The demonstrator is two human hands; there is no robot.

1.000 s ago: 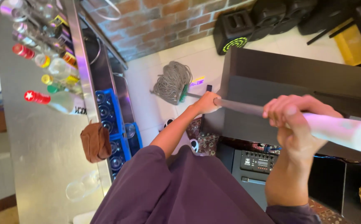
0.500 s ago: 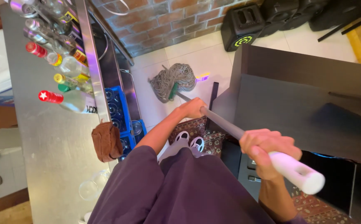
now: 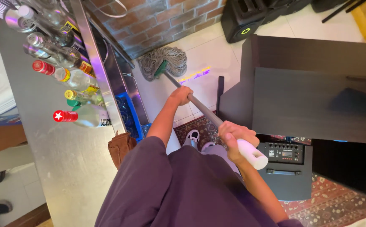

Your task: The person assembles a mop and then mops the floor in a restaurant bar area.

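I held the mop handle (image 3: 204, 110) with both fists wrapped tight: left hand (image 3: 182, 95) midway down the shaft, right hand (image 3: 236, 138) near its white end. Its long axis ran diagonally, away and leftward to the mop head (image 3: 163, 62) resting on the pale tiled floor (image 3: 216, 50). A steel counter (image 3: 61, 159) with bottles (image 3: 71, 115) stood left, a brick wall (image 3: 157, 19) ahead, a dark cabinet (image 3: 317, 92) right.

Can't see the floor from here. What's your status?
Left hand midway down mop handle, right hand at white top end. Mop head on tile by brick wall. Black cabinet close right.
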